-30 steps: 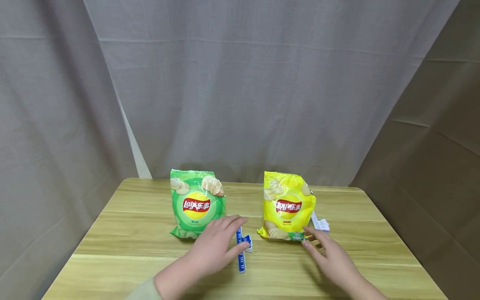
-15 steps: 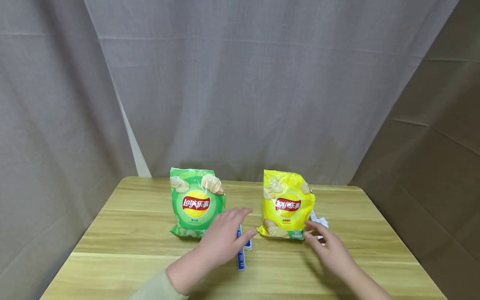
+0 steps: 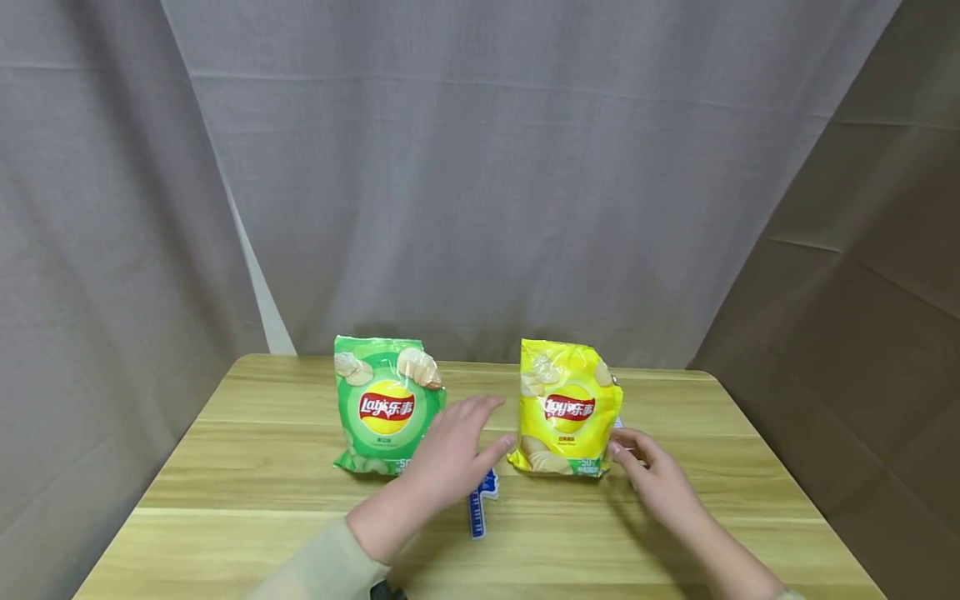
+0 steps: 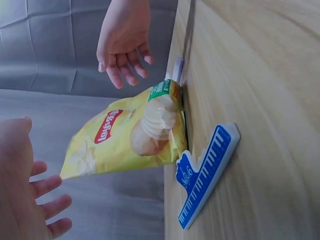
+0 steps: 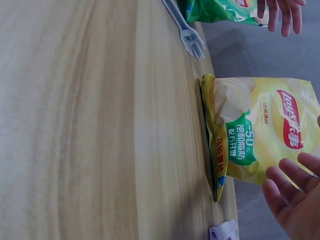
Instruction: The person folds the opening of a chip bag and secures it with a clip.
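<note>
Left hand (image 3: 450, 454) and right hand (image 3: 662, 482) well apart, fingers (image 5: 297, 174) relaxed and slightly spread.

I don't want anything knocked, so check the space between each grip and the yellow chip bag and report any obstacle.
Nothing visible stands between the left grip or the right grip and the yellow chip bag. The blue clip lies on the table, lower than the left grip rather than in its way.
</note>
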Available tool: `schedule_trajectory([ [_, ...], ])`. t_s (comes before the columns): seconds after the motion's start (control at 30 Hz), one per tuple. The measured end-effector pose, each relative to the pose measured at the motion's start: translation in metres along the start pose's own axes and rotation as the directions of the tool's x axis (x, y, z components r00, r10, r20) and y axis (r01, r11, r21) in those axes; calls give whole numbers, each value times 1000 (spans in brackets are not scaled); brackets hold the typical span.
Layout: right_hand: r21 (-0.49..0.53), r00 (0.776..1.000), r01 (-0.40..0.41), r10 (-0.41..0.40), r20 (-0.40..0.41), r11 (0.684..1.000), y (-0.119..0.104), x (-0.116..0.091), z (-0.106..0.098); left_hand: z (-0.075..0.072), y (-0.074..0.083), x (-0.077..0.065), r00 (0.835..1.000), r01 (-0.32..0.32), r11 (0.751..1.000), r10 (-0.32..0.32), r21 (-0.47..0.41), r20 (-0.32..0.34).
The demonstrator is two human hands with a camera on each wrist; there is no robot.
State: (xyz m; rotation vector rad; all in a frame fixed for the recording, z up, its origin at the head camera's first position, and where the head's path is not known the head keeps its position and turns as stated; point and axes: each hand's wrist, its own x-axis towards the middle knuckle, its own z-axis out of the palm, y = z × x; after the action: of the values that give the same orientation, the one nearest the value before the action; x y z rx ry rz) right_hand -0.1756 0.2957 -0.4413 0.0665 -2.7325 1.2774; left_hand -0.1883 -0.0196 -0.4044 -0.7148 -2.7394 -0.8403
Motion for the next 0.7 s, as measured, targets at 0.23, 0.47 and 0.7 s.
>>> schedule_trajectory([
  [0.23, 16, 999, -17, 18, -35, 1000, 2, 7, 2, -1, 0, 11, 1000, -16, 999, 17, 29, -26],
  [0.47, 15, 995, -8, 10, -96, 1000, -2, 16, 5, -8, 6, 23, 999, -16, 998, 19, 56, -46],
  [0.7, 4, 989, -86, 86, -121, 996, 2, 20, 3, -3, 14, 36, 998, -41, 993, 45, 111, -35],
])
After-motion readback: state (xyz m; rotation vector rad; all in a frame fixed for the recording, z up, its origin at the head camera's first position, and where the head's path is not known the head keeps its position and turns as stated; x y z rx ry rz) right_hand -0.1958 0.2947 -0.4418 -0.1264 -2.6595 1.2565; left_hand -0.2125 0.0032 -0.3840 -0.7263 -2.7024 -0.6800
